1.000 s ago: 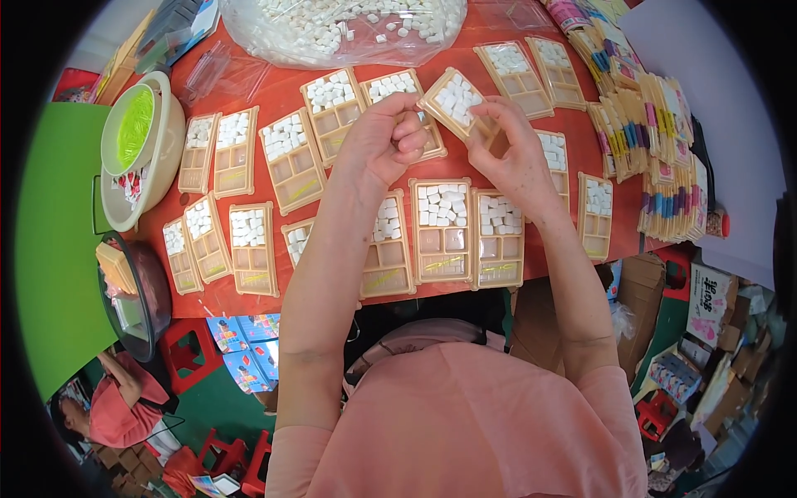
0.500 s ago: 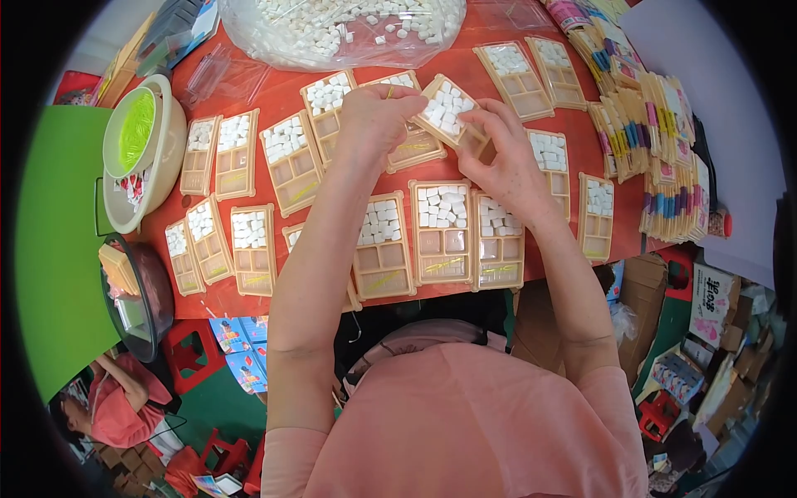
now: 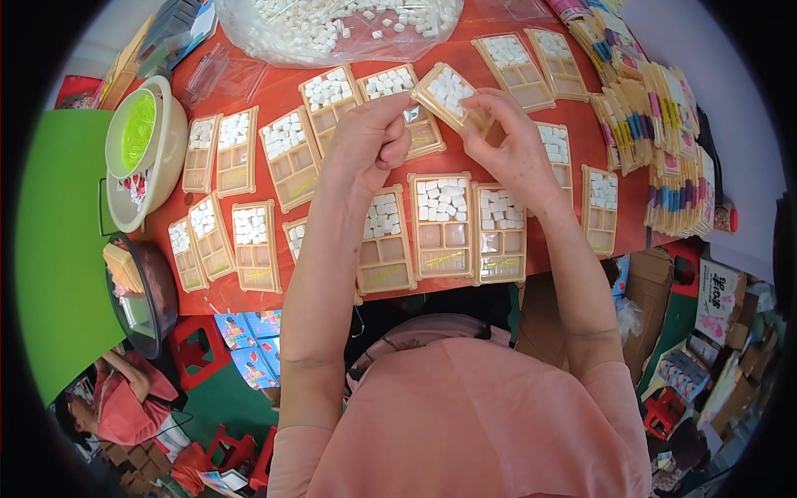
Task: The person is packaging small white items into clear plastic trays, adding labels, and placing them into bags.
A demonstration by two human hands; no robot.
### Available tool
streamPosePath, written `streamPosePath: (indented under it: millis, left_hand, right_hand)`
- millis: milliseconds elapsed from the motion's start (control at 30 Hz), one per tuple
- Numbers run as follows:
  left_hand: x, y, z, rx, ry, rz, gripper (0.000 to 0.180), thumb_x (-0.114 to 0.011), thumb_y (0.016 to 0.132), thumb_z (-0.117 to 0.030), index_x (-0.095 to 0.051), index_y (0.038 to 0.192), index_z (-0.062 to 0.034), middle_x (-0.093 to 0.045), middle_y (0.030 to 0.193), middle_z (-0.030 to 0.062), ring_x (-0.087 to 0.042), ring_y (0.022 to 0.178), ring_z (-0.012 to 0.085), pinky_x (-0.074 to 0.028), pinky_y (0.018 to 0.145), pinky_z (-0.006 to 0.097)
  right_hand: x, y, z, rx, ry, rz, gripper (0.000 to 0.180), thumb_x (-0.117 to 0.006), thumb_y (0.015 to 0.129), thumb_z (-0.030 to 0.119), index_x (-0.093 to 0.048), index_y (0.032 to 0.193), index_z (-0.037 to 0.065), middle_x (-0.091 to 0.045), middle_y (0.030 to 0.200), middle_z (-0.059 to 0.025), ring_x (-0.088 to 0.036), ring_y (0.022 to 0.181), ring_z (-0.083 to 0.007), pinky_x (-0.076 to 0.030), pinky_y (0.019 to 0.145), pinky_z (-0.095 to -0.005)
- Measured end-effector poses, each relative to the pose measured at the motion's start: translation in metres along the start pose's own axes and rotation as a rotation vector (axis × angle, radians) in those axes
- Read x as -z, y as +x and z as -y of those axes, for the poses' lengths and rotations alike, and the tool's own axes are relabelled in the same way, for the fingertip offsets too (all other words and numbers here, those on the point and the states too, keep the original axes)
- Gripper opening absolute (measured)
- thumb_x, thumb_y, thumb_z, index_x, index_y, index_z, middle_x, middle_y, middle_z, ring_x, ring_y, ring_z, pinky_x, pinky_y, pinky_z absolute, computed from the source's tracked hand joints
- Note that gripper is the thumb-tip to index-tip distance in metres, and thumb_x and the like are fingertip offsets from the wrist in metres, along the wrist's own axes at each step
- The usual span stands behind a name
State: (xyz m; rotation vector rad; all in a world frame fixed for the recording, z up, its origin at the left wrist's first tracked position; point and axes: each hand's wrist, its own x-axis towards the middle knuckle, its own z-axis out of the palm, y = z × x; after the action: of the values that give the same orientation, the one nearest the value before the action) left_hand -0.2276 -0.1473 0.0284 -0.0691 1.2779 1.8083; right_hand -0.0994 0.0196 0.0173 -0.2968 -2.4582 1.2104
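The small tan compartment tray of white cubes (image 3: pixel 449 93) sits tilted above the red table (image 3: pixel 573 241). My right hand (image 3: pixel 515 145) pinches its lower end; my left hand (image 3: pixel 365 141) fingers touch its upper edge, closed around nothing I can see.

top: salmon-pink tee (image 3: pixel 465 415), plain, no print that I can see
sleeves: short, they end around the upper arm, so both forearms are bare
left hand (image 3: pixel 365 145): no glove, no watch or bracelet showing
right hand (image 3: pixel 510 149): same deal, bare, no ring I can make out
fabric: soft-looking, a few folds near the collar
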Motion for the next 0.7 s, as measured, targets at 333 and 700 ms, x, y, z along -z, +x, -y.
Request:
streamPosePath:
  millis: [333,700]
  left_hand:
    - [0.011,0.011,0.015,0.057,-0.295,0.225,0.014,-0.059,0.098,-0.021,-0.054,0.088,-0.0117,-0.035,0.054,-0.006,-0.032,0.044,0.006,-0.021,0.038,0.021]
    - [0.01,0.016,0.023,0.039,-0.376,0.269,0.01,-0.057,0.098,-0.018,-0.053,0.093,-0.0105,-0.034,0.055,-0.0061,-0.032,0.044,0.0055,-0.021,0.037,0.02]
  right_hand:
    - [0.002,0.003,-0.004,-0.033,0.135,0.059,0.029,-0.067,0.085,0.01,-0.062,0.113,0.005,-0.059,0.118,-0.0084,-0.057,0.111,-0.0204,-0.044,0.095,-0.0307]
    - [0.001,0.003,-0.009,-0.065,0.194,0.055,0.029,-0.067,0.085,0.013,-0.063,0.113,0.005,-0.061,0.116,-0.0082,-0.058,0.109,-0.0208,-0.045,0.092,-0.0306]
